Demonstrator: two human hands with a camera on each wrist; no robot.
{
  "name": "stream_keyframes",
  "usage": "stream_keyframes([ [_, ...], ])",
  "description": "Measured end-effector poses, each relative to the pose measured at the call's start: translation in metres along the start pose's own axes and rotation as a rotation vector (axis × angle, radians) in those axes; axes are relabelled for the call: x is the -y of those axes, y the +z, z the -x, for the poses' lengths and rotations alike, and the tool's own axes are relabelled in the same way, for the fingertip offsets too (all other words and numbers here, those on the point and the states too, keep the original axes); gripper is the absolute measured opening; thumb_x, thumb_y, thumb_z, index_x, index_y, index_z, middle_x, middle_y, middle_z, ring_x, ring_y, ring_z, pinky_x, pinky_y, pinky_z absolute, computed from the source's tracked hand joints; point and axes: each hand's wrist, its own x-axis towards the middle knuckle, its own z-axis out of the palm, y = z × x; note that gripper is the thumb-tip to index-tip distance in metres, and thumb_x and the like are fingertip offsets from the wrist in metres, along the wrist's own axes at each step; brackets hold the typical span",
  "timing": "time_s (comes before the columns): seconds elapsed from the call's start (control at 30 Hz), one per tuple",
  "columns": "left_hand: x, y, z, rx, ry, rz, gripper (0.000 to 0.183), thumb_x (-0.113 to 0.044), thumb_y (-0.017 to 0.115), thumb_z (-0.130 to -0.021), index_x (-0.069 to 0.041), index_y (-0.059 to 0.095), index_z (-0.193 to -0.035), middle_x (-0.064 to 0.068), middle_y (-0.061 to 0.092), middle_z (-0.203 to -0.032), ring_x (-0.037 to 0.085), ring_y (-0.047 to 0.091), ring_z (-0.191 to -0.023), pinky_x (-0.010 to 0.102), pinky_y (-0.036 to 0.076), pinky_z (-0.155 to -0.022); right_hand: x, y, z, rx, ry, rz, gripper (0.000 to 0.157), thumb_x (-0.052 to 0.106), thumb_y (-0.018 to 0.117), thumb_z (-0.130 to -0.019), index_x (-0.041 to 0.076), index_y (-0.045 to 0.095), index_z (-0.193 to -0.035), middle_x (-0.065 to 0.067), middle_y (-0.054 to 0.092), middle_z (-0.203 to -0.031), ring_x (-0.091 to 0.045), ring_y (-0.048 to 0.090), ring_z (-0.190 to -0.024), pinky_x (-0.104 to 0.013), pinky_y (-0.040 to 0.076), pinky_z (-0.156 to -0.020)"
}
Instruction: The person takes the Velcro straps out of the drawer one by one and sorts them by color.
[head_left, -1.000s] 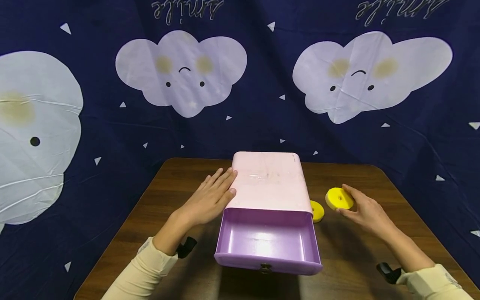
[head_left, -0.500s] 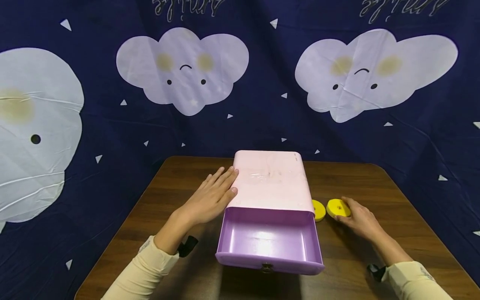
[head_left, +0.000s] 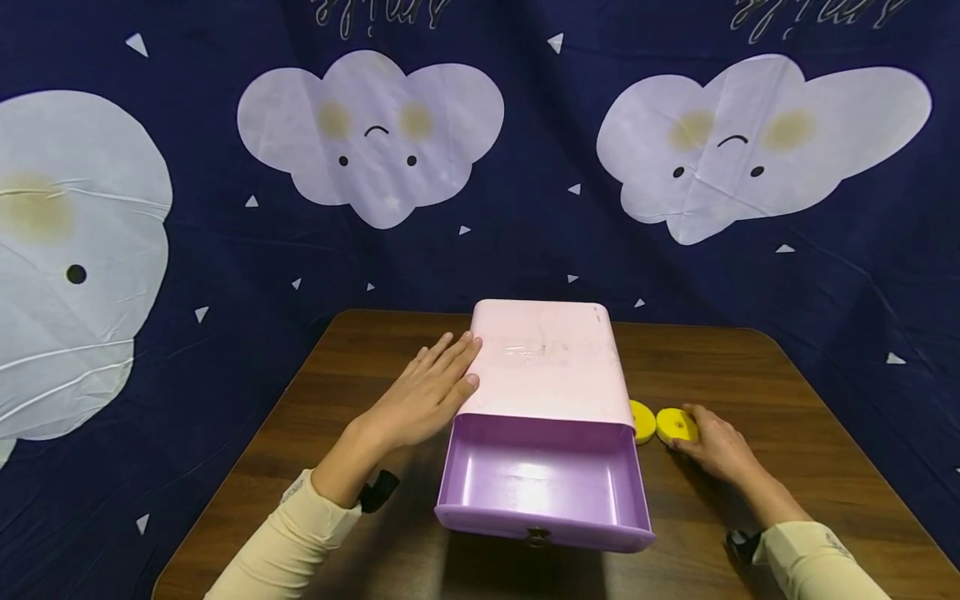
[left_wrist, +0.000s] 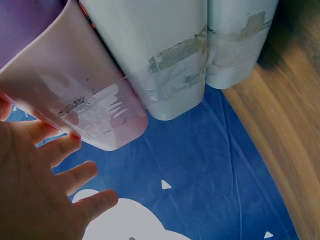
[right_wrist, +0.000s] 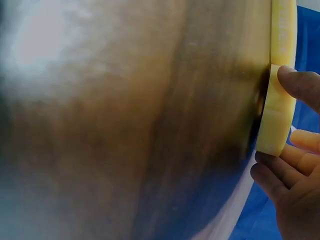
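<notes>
A cabinet with a pale pink top (head_left: 547, 358) stands mid-table, its empty purple drawer (head_left: 543, 475) pulled out at the front. Against the cabinet's left edge rests my left hand (head_left: 416, 400), fingers straight and spread; the left wrist view shows its fingertips at the pink casing (left_wrist: 95, 95). To the right of the cabinet, my right hand (head_left: 723, 446) holds a yellow disc (head_left: 671, 423) with a small centre hole between thumb and fingers, low at the tabletop. Another yellow disc (head_left: 642, 421), partly hidden by the cabinet, lies just left of it.
The brown wooden table (head_left: 360, 367) has rounded back corners. Behind it hangs a dark blue cloth (head_left: 525, 250) with white clouds and triangles. White lower tiers (left_wrist: 170, 70) of the cabinet show in the left wrist view. Black straps (head_left: 378, 492) sit at the wrists.
My right hand has lowered the yellow disc toward the table and brought it close beside the other disc. The left hand stays against the cabinet; the head view has shifted slightly.
</notes>
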Motion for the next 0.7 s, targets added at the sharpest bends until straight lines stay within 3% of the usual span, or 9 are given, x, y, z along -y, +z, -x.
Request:
stream_keyframes([
  [0.37,-0.001,0.0,0.0,-0.007,0.006,0.0,0.056,-0.05,0.019,-0.102,-0.026,0.013,-0.152,-0.006,0.012,-0.16,0.017,0.002,-0.149,0.05,0.009,-0.12,0.002,-0.006,0.007,0.003,0.012,-0.002,0.072,0.025,0.074,-0.078,-0.012,0.041,-0.13,-0.04,0.05,-0.121,-0.056,0.05,-0.106,-0.063,0.043,-0.082],
  [0.53,0.0,0.001,0.0,-0.001,0.005,-0.001,0.056,-0.049,0.019,-0.102,-0.026,0.013,-0.152,-0.006,0.012,-0.16,0.017,0.002,-0.149,0.049,0.008,-0.12,0.017,-0.023,0.017,-0.09,0.001,-0.018,0.068,0.026,0.074,-0.08,-0.008,0.043,-0.131,-0.037,0.052,-0.12,-0.052,0.05,-0.101,-0.061,0.042,-0.079],
  [0.7,0.001,0.0,0.001,-0.01,0.015,0.002,0.056,-0.048,0.02,-0.102,-0.024,0.014,-0.152,-0.004,0.013,-0.16,0.02,0.003,-0.149,0.051,0.009,-0.12,0.046,-0.038,0.042,-0.17,-0.059,-0.085,0.051,0.027,0.072,-0.083,-0.002,0.055,-0.122,-0.026,0.06,-0.117,-0.043,0.054,-0.102,-0.058,0.044,-0.078],
])
